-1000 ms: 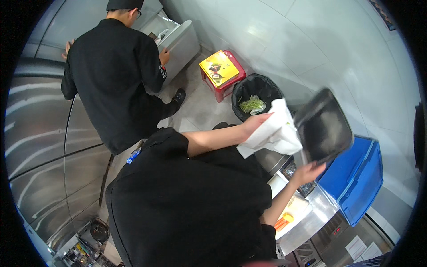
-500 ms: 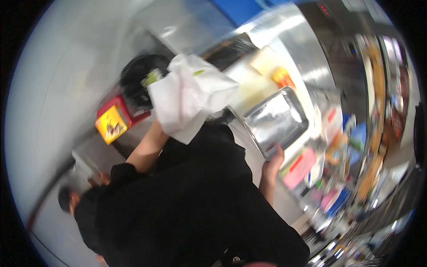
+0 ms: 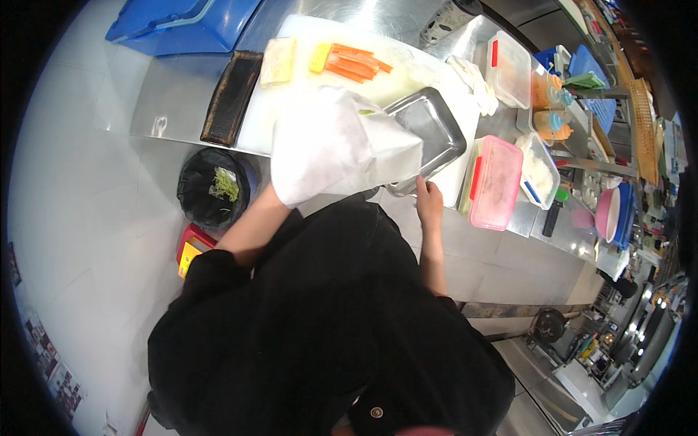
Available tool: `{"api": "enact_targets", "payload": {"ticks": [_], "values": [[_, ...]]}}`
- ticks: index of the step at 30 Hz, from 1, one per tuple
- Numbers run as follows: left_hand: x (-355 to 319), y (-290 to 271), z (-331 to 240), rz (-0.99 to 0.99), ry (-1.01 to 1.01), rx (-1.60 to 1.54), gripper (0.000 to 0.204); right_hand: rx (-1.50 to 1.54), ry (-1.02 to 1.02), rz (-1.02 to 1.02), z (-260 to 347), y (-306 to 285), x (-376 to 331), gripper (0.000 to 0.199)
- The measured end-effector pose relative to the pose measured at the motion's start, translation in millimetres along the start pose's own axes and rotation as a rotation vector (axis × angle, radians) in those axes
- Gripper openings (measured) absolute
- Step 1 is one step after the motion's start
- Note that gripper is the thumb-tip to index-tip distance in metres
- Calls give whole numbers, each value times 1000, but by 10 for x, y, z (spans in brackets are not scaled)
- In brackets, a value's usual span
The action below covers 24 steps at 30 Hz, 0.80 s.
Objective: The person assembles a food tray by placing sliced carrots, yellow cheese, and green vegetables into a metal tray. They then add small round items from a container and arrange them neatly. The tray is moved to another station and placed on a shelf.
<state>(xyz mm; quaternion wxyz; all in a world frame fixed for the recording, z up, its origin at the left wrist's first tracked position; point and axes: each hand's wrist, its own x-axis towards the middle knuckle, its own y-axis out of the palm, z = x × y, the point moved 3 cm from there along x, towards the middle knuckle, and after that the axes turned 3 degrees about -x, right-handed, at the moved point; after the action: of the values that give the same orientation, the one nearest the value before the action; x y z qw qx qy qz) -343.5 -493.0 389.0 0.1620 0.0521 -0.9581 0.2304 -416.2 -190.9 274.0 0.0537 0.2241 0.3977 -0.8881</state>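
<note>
Head view: the right hand has its grip clamped on the metal tray around one o'clock. Near twelve, a white sheet hides the left hand, whose grip cannot be told.

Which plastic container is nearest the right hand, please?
The pink-lidded container; the clear red-clipped one and the blue-clipped one sit farther from the right hand.

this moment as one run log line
left hand: hidden by white sheet; right hand: holds tray edge; tray: over board; orange sticks: on board; bin: green scraps inside
</note>
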Motion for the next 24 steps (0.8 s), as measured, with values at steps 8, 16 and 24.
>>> {"api": "enact_targets", "payload": {"ticks": [8,16,24], "values": [[501,867,-234,46,33,27,57,1079,-71,517,874,-879,237,40],[602,1357,429,-15,-447,-1664,59,541,-431,489,1091,-872,1030,23],[341,1233,557,-304,-693,-612,62,145,-716,98,876,-406,1676,22]]}}
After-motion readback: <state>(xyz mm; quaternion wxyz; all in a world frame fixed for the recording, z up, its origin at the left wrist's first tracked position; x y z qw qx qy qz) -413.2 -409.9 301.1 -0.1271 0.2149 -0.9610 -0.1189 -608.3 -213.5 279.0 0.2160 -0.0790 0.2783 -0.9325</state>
